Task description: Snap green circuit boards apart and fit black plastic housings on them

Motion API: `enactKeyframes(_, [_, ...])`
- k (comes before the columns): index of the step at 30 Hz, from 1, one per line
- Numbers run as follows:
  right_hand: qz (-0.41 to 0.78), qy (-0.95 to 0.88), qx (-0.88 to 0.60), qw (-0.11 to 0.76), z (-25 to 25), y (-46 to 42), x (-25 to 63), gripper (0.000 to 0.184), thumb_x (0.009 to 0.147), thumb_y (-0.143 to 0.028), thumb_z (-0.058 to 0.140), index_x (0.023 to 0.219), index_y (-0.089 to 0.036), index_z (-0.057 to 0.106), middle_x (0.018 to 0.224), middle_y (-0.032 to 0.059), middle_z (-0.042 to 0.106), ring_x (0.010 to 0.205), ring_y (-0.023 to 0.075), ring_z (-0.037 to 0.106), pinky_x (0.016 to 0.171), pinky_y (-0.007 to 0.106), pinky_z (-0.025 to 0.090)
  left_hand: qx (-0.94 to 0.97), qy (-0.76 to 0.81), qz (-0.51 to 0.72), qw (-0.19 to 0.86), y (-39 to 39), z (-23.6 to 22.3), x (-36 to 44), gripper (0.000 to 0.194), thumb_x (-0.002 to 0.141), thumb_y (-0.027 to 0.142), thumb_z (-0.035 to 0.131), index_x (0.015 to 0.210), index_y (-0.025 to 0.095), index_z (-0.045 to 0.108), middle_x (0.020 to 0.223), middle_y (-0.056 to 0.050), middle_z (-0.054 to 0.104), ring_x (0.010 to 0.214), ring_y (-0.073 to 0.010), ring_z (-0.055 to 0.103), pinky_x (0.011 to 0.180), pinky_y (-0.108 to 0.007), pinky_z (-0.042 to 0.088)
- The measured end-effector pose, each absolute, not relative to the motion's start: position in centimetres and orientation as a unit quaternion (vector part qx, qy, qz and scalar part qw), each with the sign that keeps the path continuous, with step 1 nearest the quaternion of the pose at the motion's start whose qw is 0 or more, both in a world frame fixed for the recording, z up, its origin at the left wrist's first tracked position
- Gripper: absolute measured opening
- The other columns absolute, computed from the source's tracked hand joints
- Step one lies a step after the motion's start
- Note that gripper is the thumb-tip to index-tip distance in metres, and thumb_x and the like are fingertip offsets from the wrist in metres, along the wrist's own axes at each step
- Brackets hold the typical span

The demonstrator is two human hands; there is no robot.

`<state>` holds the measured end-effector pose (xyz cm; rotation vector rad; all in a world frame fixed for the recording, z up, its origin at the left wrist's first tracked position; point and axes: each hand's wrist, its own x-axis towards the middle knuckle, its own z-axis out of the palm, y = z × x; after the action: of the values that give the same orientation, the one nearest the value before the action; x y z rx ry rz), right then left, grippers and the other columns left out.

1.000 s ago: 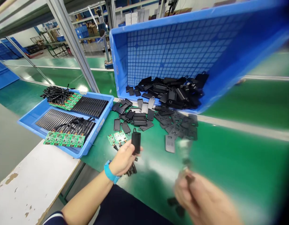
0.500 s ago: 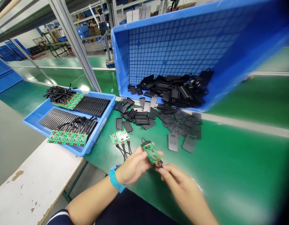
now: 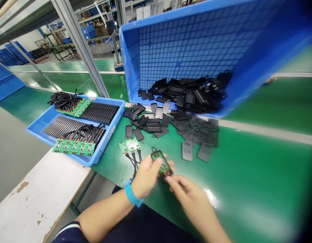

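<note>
My left hand [image 3: 148,173] is closed round a small black plastic case [image 3: 153,156] with a loop at its top end. A green circuit board [image 3: 164,165] sits within the case, my left thumb pressing on its face. Red and yellow wires show at the board's lower end. There, my right hand [image 3: 187,192] pinches the board's black cable, mostly hidden by the fingers. To the left of the case, several joined circuit boards [image 3: 130,144] with black cables [image 3: 133,161] lie on the green table.
Empty black case halves [image 3: 154,129] and flat black covers [image 3: 187,151] lie beyond my hands. A big blue crate [image 3: 123,60] on its side holds more black cases. At left, a blue tray [image 3: 95,158] carries circuit boards, cables and rows of black parts.
My left thumb has moved onto the board's face, and the board now lies deeper in the case. Both hands have shifted slightly, the right one a little leftward.
</note>
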<state>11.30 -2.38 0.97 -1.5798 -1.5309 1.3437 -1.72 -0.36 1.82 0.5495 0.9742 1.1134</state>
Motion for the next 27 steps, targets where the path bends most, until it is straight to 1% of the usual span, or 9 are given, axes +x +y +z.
enactKeyframes(3, [0.538, -0.529, -0.588, 0.292, 0.8, -2.5, 11.2, 0.03, 0.073, -0.048, 0.052, 0.068, -0.019, 0.059, 0.051, -0.0018, 0.051, 0.047, 0.0126, 0.048, 0.047, 0.022, 0.04, 0.255, 0.449, 0.516, 0.684, -0.3, 1.4, -1.4, 0.033, 0.08, 0.036, 0.051, 0.103, 0.012, 0.049, 0.087, -0.011, 0.066, 0.077, -0.02, 0.064, 0.07, -0.034, 0.049])
enactKeyframes(7, [0.551, -0.508, -0.586, 0.31, 0.7, -2.7, 11.0, 0.031, 0.074, -0.048, 0.051, 0.065, -0.019, 0.057, 0.048, -0.0032, 0.045, 0.046, 0.0115, 0.043, 0.045, 0.022, 0.036, 0.303, 0.491, 0.518, 0.632, -0.4, 1.2, -1.2, 0.03, 0.082, 0.038, 0.047, 0.099, 0.013, 0.048, 0.086, -0.011, 0.066, 0.075, -0.0188, 0.064, 0.067, -0.032, 0.05])
enactKeyframes(10, [0.543, -0.499, -0.586, 0.336, 0.8, -2.7, 10.7, 0.031, 0.074, -0.048, 0.051, 0.063, -0.018, 0.056, 0.048, -0.0035, 0.043, 0.044, 0.0105, 0.039, 0.043, 0.022, 0.032, 0.327, 0.489, 0.501, 0.635, -0.5, 1.5, -1.3, 0.028, 0.084, 0.037, 0.044, 0.1, 0.014, 0.047, 0.089, -0.01, 0.065, 0.08, -0.0184, 0.064, 0.073, -0.033, 0.049])
enactKeyframes(13, [0.54, -0.486, -0.594, 0.346, 0.8, -2.6, 10.6, 0.032, 0.073, -0.049, 0.053, 0.063, -0.018, 0.055, 0.049, -0.0035, 0.043, 0.044, 0.01, 0.037, 0.042, 0.022, 0.029, 0.342, 0.451, 0.488, 0.664, -0.5, 1.6, -1.6, 0.024, 0.081, 0.028, 0.052, 0.1, 0.015, 0.047, 0.097, -0.011, 0.063, 0.091, -0.0187, 0.061, 0.082, -0.034, 0.046])
enactKeyframes(15, [0.556, -0.469, -0.595, 0.342, 0.6, -2.5, 10.7, 0.033, 0.073, -0.05, 0.053, 0.064, -0.018, 0.054, 0.049, -0.0043, 0.04, 0.044, 0.0094, 0.034, 0.041, 0.022, 0.026, 0.356, 0.435, 0.485, 0.67, -0.5, 1.4, -1.7, 0.025, 0.078, 0.022, 0.056, 0.1, 0.015, 0.047, 0.101, -0.011, 0.062, 0.095, -0.019, 0.059, 0.085, -0.034, 0.045])
enactKeyframes(19, [0.626, -0.404, -0.569, 0.349, -0.1, -2.7, 10.7, 0.036, 0.075, -0.052, 0.053, 0.064, -0.018, 0.05, 0.049, -0.0064, 0.033, 0.043, 0.0074, 0.026, 0.04, 0.021, 0.02, 0.39, 0.447, 0.507, 0.625, -0.7, 0.8, -1.5, 0.024, 0.081, 0.02, 0.052, 0.104, 0.016, 0.05, 0.107, -0.01, 0.06, 0.099, -0.0188, 0.057, 0.089, -0.035, 0.042])
enactKeyframes(21, [0.642, -0.388, -0.559, 0.353, -0.4, -2.7, 10.7, 0.036, 0.075, -0.052, 0.053, 0.064, -0.017, 0.049, 0.05, -0.0069, 0.032, 0.044, 0.007, 0.025, 0.041, 0.02, 0.019, 0.391, 0.454, 0.516, 0.613, -0.7, 0.8, -1.5, 0.025, 0.08, 0.02, 0.052, 0.105, 0.017, 0.05, 0.109, -0.01, 0.059, 0.1, -0.0193, 0.056, 0.09, -0.036, 0.041])
enactKeyframes(24, [0.646, -0.386, -0.554, 0.356, -0.5, -2.7, 10.8, 0.035, 0.075, -0.049, 0.055, 0.064, -0.017, 0.05, 0.049, -0.007, 0.031, 0.044, 0.0066, 0.026, 0.042, 0.02, 0.019, 0.344, 0.409, 0.487, 0.691, -0.3, 1.1, -2.1, 0.035, 0.079, 0.023, 0.055, 0.112, 0.019, 0.045, 0.111, -0.011, 0.057, 0.095, -0.0201, 0.058, 0.085, -0.037, 0.043])
enactKeyframes(27, [0.664, -0.361, -0.529, 0.386, 0.0, -2.8, 11.1, 0.033, 0.074, -0.046, 0.058, 0.065, -0.016, 0.052, 0.05, -0.0066, 0.033, 0.044, 0.0054, 0.024, 0.041, 0.02, 0.017, 0.31, 0.328, 0.443, 0.775, 0.3, 1.2, -3.2, 0.043, 0.077, 0.025, 0.059, 0.117, 0.02, 0.043, 0.115, -0.011, 0.055, 0.095, -0.0205, 0.059, 0.085, -0.037, 0.042])
